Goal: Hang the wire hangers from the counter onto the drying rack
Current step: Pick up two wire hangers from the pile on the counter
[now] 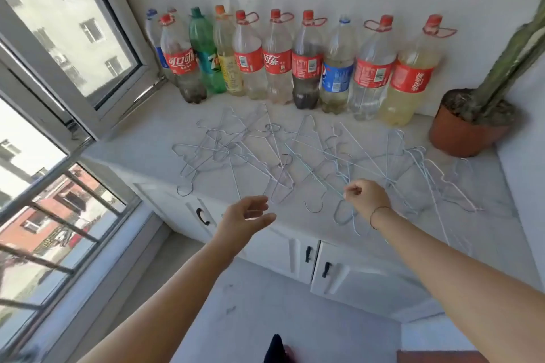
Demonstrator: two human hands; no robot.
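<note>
Right hand (367, 200) is over the front part of the table (141, 138), fingers curled in, thumb & fingertips pinching a pale blue hanger (317, 173). Left hand (244, 219) hangs just off the table's front edge, fingers relaxed & slightly spread, holding nothing.

Table: white marble-look top running along a white wall. Below it are white cupboard doors (354, 277) w/ black handles (308, 253), then pale floor (265, 303). Open window (88, 38) at left, bldgs outside.

Wire hangers (224, 144) lie flat in a loose tangle across the middle & front of the table, overlapping, hooks pointing all ways. Several hooks at the front edge point toward the person. The pinched hanger's long wire runs diagonally, far-left to near-right, ending at the right hand. A hook curls just below that hand at the edge; can't tell if it's the same hanger.

Behind the tangle, a row of plastic bottles (277, 62) stands upright & capped against the wall. Mostly red labels, one green bottle (206, 50), one blue-label bottle (337, 75). Contents: clear to yellowish liquid, some w/ dark sediment at btm; the rightmost bottle (411, 82) is yellowest. Far right corner: terracotta pot (463, 135) w/ soil & a tall cactus (507, 68) leaning right.
</note>
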